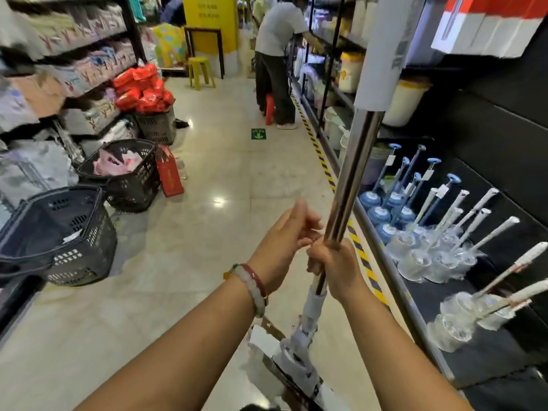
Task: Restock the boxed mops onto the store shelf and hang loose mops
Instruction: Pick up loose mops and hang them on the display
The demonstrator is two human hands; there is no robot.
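A loose mop with a shiny steel pole [354,170] stands almost upright in front of me, its top wrapped in a white sleeve [381,51]. Its grey and white flat head [292,363] rests near the floor at the bottom. My right hand [336,268] is closed around the pole low down. My left hand [286,243], with bead bracelets on the wrist, sits just left of the pole, fingers curled and touching it beside the right hand. Red and white mop boxes [489,22] stand on the top right shelf.
The black shelf [415,315] on the right holds blue plungers [382,209] and toilet brushes [439,256] in clear holders. Black baskets [65,235] and red packs line the left of the aisle. A person [277,60] stands farther down by a yellow stool [200,71].
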